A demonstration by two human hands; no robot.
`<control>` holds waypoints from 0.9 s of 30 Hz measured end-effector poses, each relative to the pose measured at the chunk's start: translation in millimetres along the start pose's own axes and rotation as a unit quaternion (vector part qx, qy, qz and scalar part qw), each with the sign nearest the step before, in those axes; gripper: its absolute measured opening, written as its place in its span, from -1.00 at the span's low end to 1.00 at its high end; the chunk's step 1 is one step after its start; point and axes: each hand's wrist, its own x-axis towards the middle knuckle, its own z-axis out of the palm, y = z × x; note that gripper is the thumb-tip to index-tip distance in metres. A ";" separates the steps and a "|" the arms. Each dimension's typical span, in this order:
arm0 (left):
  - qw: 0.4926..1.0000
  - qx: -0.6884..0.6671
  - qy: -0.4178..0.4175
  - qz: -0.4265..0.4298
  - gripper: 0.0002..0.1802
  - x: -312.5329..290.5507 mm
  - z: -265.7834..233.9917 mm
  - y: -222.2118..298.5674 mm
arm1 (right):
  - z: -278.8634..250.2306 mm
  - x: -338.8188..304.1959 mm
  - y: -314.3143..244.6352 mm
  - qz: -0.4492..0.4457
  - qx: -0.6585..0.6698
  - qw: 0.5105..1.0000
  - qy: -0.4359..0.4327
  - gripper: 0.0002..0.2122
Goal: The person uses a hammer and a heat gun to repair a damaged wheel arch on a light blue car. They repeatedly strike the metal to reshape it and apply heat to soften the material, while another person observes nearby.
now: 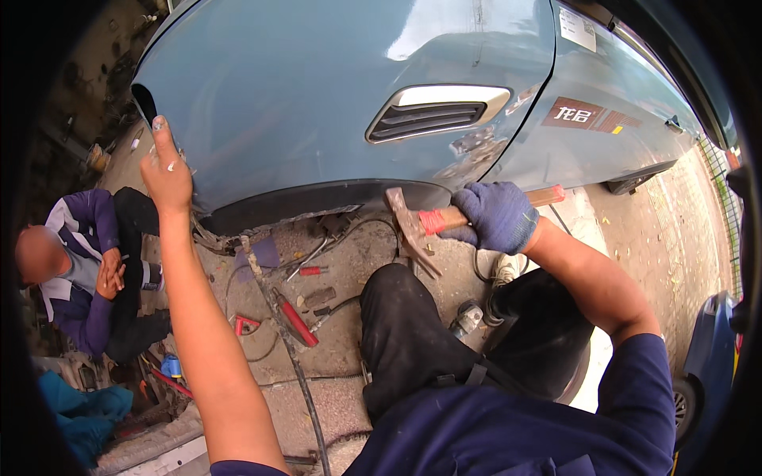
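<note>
A blue-grey car body panel (317, 103) with a side vent (436, 111) fills the upper view. My left hand (167, 170) is bare, fingers apart, and rests flat against the panel's lower left edge near the wheel arch (317, 202). My right hand (496, 216) wears a blue knit glove and grips the wooden handle of a hammer (413, 222). The hammer's metal head sits just below the dented bottom edge of the panel. My knees in black trousers (405, 333) are below it.
Pliers, a red-handled screwdriver (295, 317), cables and small tools lie on the dirt ground under the car. A person in a purple and white jacket (79, 270) sits at the left. A blue vehicle (706, 357) stands at the right edge.
</note>
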 end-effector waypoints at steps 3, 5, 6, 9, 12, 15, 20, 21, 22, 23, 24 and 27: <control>1.000 0.002 0.010 0.007 -0.16 0.1 -0.1 -0.7 | 1.7 -0.5 -1.2 -0.055 0.047 0.991 0.114 -0.49; 1.000 -0.004 0.008 0.012 -0.17 0.6 -0.2 -1.0 | 2.7 0.6 -1.2 0.057 -0.019 0.992 0.115 -0.49; 1.000 -0.009 0.005 0.012 -0.16 1.1 0.1 -1.1 | 3.2 1.3 -1.3 0.065 -0.015 0.995 0.070 -0.50; 1.000 -0.006 0.000 0.004 -0.16 0.5 -1.0 -1.0 | 3.9 3.4 -2.3 -0.001 0.040 0.999 0.021 -0.49; 1.000 0.002 0.005 0.002 -0.16 0.1 -1.7 0.2 | 2.5 4.3 -2.9 0.034 0.037 0.995 0.082 -0.49; 1.000 -0.003 0.001 -0.003 -0.17 0.7 -1.1 0.7 | 2.1 5.4 -2.2 0.061 0.004 0.997 0.039 -0.48; 1.000 0.009 -0.001 0.001 -0.16 0.4 -2.6 -0.1 | 5.6 3.6 -2.2 -0.025 0.049 0.996 0.074 -0.50; 1.000 0.009 -0.002 0.001 -0.16 0.5 -3.0 -0.2 | 6.3 2.8 -2.5 0.016 0.055 0.994 0.092 -0.49; 1.000 0.000 -0.005 -0.020 -0.16 0.6 -2.7 -0.4 | 7.1 3.3 -2.7 0.079 0.029 0.994 0.070 -0.48; 1.000 0.004 -0.006 0.005 -0.16 1.0 -2.5 -0.5 | 7.6 2.7 -3.1 0.081 0.027 0.996 0.027 -0.47; 1.000 -0.003 -0.004 0.009 -0.16 1.1 -2.0 -0.6 | 8.1 3.9 -2.6 0.067 0.022 0.997 0.022 -0.47; 1.000 0.001 -0.006 -0.003 -0.16 0.3 -1.7 -0.4 | 8.5 4.4 -3.0 -0.036 0.051 0.998 0.031 -0.48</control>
